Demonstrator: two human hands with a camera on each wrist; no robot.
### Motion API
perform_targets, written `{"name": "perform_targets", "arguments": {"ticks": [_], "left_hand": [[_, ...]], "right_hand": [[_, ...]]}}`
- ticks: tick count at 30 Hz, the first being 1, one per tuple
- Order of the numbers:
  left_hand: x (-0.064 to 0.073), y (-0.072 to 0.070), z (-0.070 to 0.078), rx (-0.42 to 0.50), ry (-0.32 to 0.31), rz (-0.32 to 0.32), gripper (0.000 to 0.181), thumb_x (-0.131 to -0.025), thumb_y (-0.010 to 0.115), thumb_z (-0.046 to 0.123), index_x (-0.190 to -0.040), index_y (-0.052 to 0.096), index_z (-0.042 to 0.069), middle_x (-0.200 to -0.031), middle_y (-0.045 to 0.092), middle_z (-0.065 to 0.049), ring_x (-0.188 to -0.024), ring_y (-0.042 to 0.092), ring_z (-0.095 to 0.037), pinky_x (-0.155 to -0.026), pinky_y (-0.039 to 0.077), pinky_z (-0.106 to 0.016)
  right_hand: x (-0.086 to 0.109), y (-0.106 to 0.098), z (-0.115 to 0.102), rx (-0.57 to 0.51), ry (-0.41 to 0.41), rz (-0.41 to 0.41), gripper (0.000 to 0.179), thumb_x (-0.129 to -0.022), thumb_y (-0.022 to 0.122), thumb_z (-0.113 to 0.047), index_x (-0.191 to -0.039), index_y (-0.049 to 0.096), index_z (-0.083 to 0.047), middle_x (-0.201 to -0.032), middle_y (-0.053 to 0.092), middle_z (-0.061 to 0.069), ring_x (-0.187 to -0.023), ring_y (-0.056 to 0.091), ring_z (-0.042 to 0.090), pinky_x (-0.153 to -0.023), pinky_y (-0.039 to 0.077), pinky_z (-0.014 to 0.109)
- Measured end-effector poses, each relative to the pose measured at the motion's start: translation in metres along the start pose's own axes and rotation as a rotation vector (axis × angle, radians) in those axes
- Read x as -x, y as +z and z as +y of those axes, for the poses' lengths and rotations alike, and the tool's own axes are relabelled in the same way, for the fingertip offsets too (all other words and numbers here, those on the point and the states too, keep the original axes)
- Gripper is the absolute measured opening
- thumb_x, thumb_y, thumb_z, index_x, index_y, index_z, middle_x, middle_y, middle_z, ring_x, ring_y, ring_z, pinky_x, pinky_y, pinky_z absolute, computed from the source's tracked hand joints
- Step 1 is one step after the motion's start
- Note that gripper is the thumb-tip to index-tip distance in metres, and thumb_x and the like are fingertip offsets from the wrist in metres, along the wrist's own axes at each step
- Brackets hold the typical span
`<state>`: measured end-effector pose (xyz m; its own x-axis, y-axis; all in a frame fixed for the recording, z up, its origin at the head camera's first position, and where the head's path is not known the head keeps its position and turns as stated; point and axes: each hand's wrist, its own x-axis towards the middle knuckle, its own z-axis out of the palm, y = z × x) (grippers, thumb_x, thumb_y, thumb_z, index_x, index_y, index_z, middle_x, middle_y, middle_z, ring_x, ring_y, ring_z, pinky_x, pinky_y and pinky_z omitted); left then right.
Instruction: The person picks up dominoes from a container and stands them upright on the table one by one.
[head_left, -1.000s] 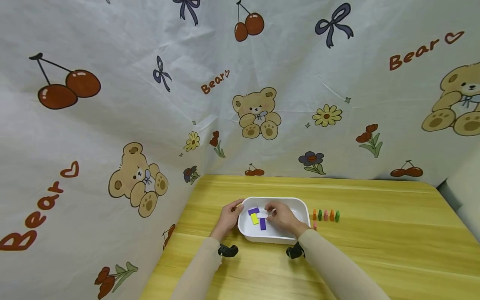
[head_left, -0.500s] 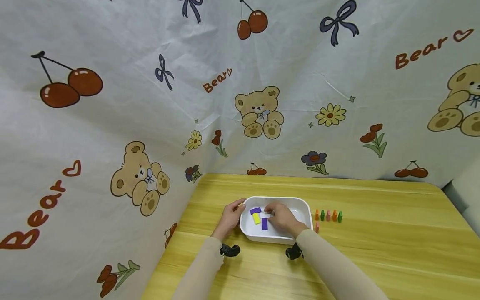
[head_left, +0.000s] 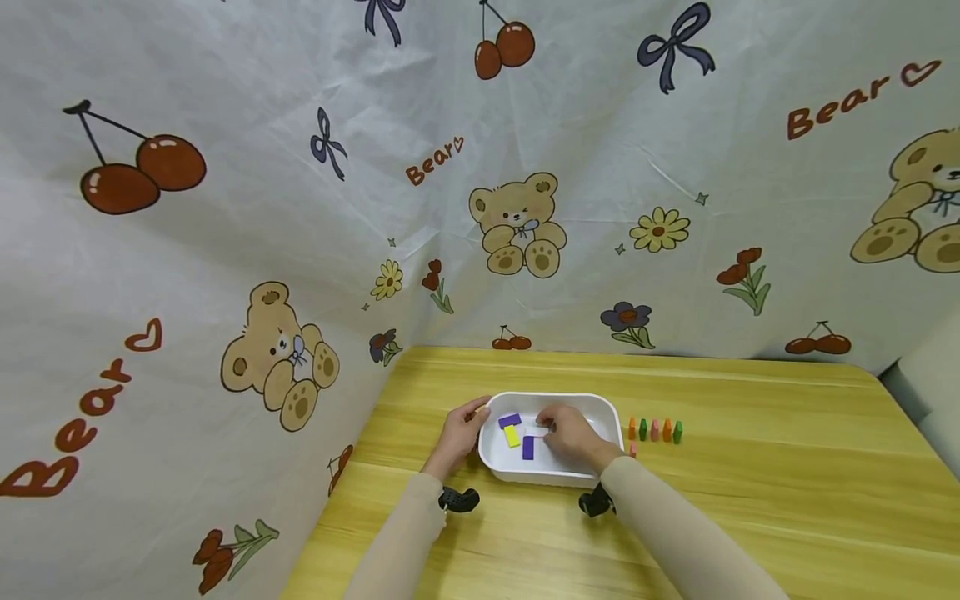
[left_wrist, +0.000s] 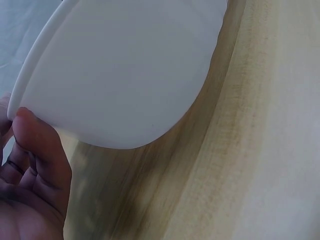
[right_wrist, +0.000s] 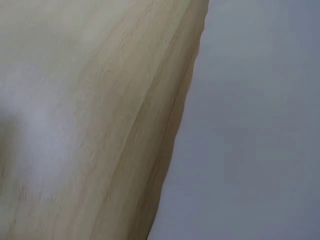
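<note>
A white plastic tub (head_left: pixel 517 477) stands on the wooden table. My left hand (head_left: pixel 459 435) grips its left end, thumb and fingers at the rim; the left wrist view shows the thumb (left_wrist: pixel 40 137) against the outer wall. Inside lie two purple blocks (head_left: pixel 528 447) and a yellow block (head_left: pixel 512 436), all domino-shaped. My right hand (head_left: pixel 570 433) reaches into the tub with bent fingers, a pale block (head_left: pixel 536 432) at the fingertips, partly hidden. In the right wrist view only the tub's outer wall and the table show.
Right of the tub, several small orange, green and pink blocks (head_left: pixel 656 430) stand upright in a row. Another pink block (head_left: pixel 633 451) stands in front, close to the tub's right wall. A printed white cloth (head_left: pixel 570 317) hangs behind and left of the table (head_left: pixel 750 500).
My right hand has shifted slightly right inside the tub, the pale block moving with the fingertips. My left hand stays at the rim. The head view has shifted a little.
</note>
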<state>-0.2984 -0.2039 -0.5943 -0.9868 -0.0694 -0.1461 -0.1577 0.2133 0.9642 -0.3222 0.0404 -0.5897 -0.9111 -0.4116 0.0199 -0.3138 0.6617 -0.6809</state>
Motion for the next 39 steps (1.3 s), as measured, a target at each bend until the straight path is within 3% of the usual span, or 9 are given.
{"name": "perform_targets", "arguments": {"ticks": [10, 15, 21, 39], "left_hand": [[-0.001, -0.002, 0.002, 0.005, 0.000, -0.004, 0.036, -0.105, 0.062, 0.029, -0.140, 0.066, 0.024, -0.094, 0.054, -0.005, -0.073, 0.051, -0.015, -0.053, 0.046, -0.024], [0.000, 0.000, 0.001, 0.001, 0.015, -0.006, 0.037, -0.105, 0.062, 0.027, -0.141, 0.065, 0.021, -0.092, 0.052, -0.004, -0.071, 0.050, -0.013, -0.052, 0.044, -0.023], [0.002, 0.002, 0.003, 0.002, 0.026, 0.000, 0.036, -0.105, 0.061, 0.025, -0.141, 0.065, 0.020, -0.090, 0.051, -0.003, -0.070, 0.048, -0.012, -0.051, 0.043, -0.022], [0.002, 0.002, 0.001, 0.018, 0.020, 0.006, 0.036, -0.105, 0.061, 0.025, -0.141, 0.065, 0.021, -0.090, 0.051, -0.003, -0.065, 0.047, -0.011, -0.048, 0.042, -0.021]], "right_hand": [[-0.003, -0.002, 0.001, 0.003, 0.014, -0.004, 0.026, -0.079, 0.076, 0.004, -0.105, 0.074, 0.000, -0.096, 0.067, 0.007, -0.088, 0.057, 0.019, -0.086, 0.053, 0.040], [-0.005, 0.002, -0.001, 0.047, -0.013, 0.005, 0.025, -0.080, 0.082, -0.004, -0.103, 0.075, 0.003, -0.099, 0.068, 0.011, -0.093, 0.061, 0.023, -0.093, 0.053, 0.045], [-0.004, 0.005, -0.005, 0.066, 0.011, 0.002, 0.025, -0.084, 0.083, -0.009, -0.105, 0.076, 0.001, -0.103, 0.066, 0.010, -0.100, 0.061, 0.025, -0.100, 0.051, 0.047], [-0.006, 0.009, 0.000, 0.127, -0.054, -0.019, 0.011, -0.089, 0.077, -0.005, -0.098, 0.073, -0.002, -0.095, 0.061, 0.007, -0.092, 0.057, 0.022, -0.093, 0.051, 0.044]]}}
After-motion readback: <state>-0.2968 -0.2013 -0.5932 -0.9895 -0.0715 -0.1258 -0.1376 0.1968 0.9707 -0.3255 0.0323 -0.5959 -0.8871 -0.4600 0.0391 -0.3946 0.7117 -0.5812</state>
